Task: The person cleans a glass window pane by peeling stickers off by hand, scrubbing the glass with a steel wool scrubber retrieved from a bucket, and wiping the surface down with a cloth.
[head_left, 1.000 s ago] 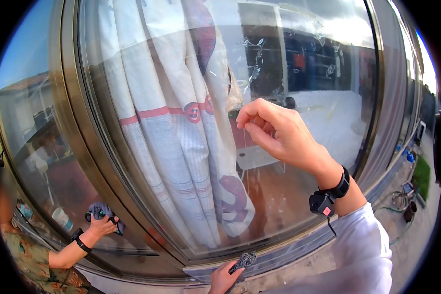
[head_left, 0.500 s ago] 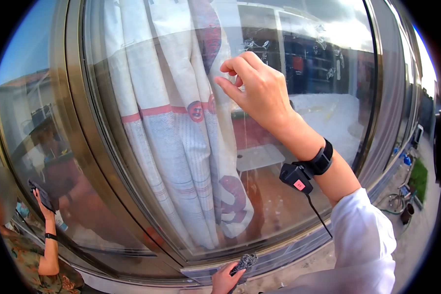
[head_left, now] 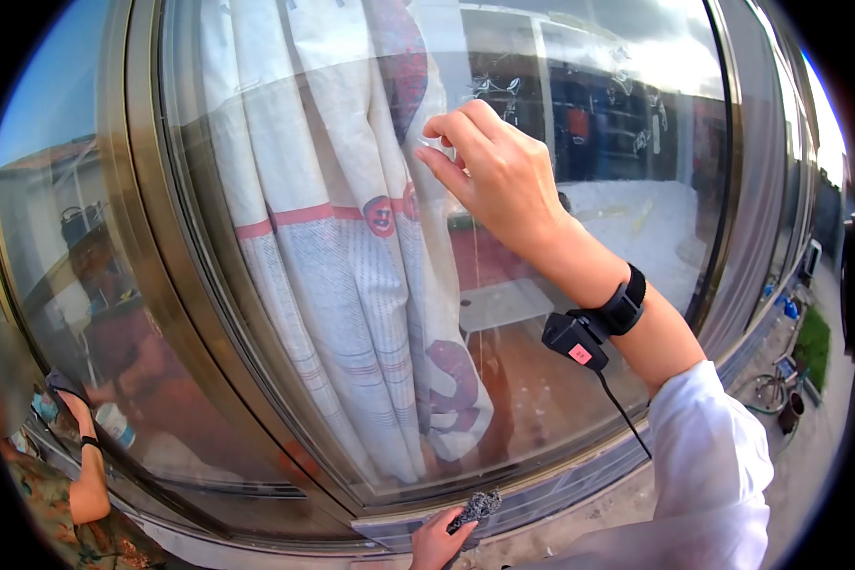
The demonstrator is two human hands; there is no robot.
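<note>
My right hand (head_left: 499, 166), strapped at the wrist with a black device (head_left: 575, 340), is raised against the window glass (head_left: 598, 256). Its thumb and forefinger come together in a pinch; a small translucent glint shows between them, too unclear to name. Low in the view, my left hand (head_left: 435, 541) grips a grey steel wool scourer (head_left: 483, 505), which sits just below the window's bottom frame. Behind the glass, a white patterned curtain (head_left: 323, 247) hangs in folds left of my right hand.
A co-worker (head_left: 62, 503) in a camouflage-patterned top stands at the left, a hand holding a dark cloth (head_left: 65, 385) by the neighbouring pane. Bronze-coloured metal frame (head_left: 166, 275) separates the panes. Right of the window lie a hose (head_left: 765, 391) and a grass strip (head_left: 811, 350).
The co-worker's hand and dark cloth have moved down and left. My right hand has shifted only slightly, its fingers a little closer together. My left hand looks still.
</note>
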